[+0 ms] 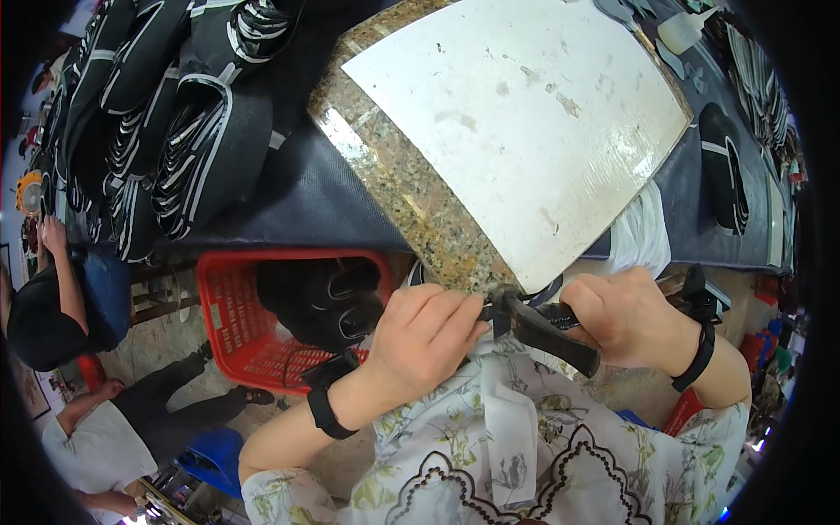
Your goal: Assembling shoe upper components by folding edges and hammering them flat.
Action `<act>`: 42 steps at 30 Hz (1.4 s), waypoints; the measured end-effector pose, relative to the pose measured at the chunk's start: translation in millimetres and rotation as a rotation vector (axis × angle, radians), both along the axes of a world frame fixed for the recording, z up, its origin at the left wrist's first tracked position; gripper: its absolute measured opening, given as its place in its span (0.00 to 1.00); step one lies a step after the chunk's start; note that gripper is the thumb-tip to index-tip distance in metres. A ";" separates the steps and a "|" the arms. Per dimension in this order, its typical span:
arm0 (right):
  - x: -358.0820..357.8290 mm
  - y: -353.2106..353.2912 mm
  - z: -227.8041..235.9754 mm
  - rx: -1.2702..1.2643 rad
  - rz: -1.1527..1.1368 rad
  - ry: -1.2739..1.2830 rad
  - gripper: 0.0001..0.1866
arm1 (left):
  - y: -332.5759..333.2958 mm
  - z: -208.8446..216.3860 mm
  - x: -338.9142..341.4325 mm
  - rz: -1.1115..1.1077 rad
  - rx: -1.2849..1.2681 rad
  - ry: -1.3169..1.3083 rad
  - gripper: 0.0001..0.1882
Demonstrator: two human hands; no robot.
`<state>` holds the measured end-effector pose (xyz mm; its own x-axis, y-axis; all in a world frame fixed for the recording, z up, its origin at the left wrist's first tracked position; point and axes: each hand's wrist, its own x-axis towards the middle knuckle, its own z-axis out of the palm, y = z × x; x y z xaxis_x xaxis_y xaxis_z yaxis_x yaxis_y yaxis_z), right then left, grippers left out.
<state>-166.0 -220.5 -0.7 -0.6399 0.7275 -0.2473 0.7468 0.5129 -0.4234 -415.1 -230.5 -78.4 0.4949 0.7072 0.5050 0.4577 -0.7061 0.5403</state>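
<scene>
- The hammer (556, 338) is just off the surface's (328, 197) near edge, between the two hands, beside the slab's (455, 234) near corner, its dark curved head slanting down to the right
- The right hand (626, 319) has its fingers curled tight round the hammer's handle
- The left hand (427, 337) has its fingers bent inward, tips close beside the hammer's head; whether they pinch anything I cannot tell
- Each wrist wears a black band (694, 357)
- The speckled slab lies on the surface, its near corner jutting past the near edge, with a stained white sheet (490, 131) over most of it
- Stacked black uppers (219, 149) with pale trim fill the surface's left end, and a smaller black pair (722, 171) lies toward the right edge
- A white bottle (681, 33) is near the far right corner
- Below the near edge, left of the slab, a red basket (249, 354) holds black pieces (306, 302)
- Two other people (105, 437) are off the surface's left end
</scene>
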 end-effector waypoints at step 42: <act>17.5 -4.6 6.7 0.012 -0.006 -0.024 0.19 | 3.1 -1.4 2.3 -0.048 -0.051 0.012 0.22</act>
<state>-148.5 -225.0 5.9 -0.6294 0.7345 -0.2536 0.7599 0.5135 -0.3987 -412.8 -227.4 -79.9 0.5345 0.7070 0.4630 0.4304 -0.6992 0.5709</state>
